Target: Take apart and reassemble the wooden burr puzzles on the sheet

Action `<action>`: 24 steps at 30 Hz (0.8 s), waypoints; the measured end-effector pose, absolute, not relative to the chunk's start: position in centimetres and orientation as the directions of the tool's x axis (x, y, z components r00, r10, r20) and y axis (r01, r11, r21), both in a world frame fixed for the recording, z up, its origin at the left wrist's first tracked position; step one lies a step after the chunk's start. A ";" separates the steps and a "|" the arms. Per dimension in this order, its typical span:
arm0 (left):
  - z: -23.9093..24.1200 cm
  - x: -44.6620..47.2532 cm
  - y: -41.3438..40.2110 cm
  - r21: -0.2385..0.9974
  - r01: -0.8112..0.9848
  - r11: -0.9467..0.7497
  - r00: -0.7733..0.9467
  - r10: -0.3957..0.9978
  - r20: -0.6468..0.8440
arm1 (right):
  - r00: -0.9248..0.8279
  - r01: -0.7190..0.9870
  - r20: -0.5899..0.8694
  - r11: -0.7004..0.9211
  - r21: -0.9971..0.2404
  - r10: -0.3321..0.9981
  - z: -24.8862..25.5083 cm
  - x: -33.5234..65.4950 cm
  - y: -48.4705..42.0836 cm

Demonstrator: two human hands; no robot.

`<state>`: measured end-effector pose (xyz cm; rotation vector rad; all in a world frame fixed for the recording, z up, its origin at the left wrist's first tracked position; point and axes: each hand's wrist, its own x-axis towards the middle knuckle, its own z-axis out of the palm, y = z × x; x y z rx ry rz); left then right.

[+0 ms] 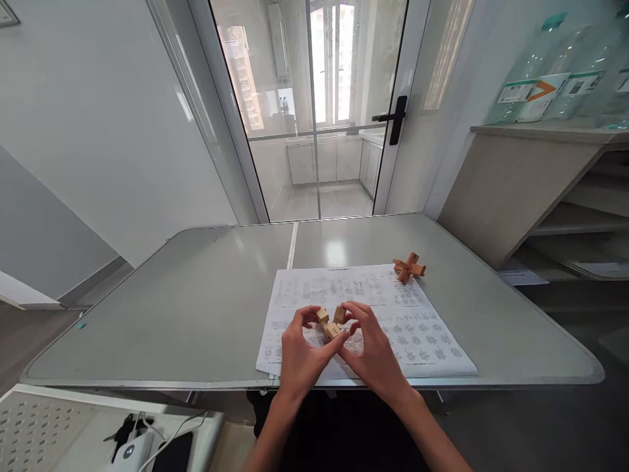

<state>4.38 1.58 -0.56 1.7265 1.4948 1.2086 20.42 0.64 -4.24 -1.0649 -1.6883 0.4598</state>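
Over the near part of a printed instruction sheet (pixel 339 285), both my hands hold pale wooden puzzle pieces close together. My left hand (pixel 305 351) is closed, its thumb and fingers gripping the pieces (pixel 332 330) from the left. From the right, my right hand (pixel 371 351) pinches them too, with one block (pixel 339 314) standing up by its fingertips. The fingers partly hide how the pieces fit together. An assembled brown wooden burr puzzle (pixel 409 267) rests at the sheet's far right corner, apart from both hands.
The grey folding table (pixel 211 301) has a seam left of the sheet. Beyond it stands a glass door with a black handle (pixel 396 120). A shelf unit (pixel 521 177) with plastic bottles is at the right. Keys, a white device and cables lie on a white surface (pixel 73 436) lower left.
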 end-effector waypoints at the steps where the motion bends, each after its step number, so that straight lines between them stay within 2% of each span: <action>1: -0.6 4.9 1.4 0.852 0.476 -0.218 -0.054 0.960 0.276 | -0.057 0.423 0.568 0.535 -0.731 0.821 -4.2 20.4 0.6; 6: -0.8 6.8 0.8 0.863 0.481 -0.153 -0.197 0.941 0.277 | -0.020 0.408 0.574 0.531 -0.742 0.818 -4.4 20.3 0.4; 17: -0.4 7.7 0.4 0.782 0.589 -0.203 -0.141 0.927 0.347 | -0.059 0.386 0.568 0.543 -0.745 0.821 -4.7 20.2 0.1; 21: 0.0 8.3 0.4 0.775 0.617 -0.137 -0.174 0.936 0.305 | -0.086 0.416 0.617 0.591 -0.691 0.782 -4.7 20.3 0.0; 24: 0.5 8.4 0.5 0.753 0.650 -0.102 -0.169 0.947 0.274 | -0.080 0.482 0.707 0.648 -0.590 0.703 -4.5 20.3 0.1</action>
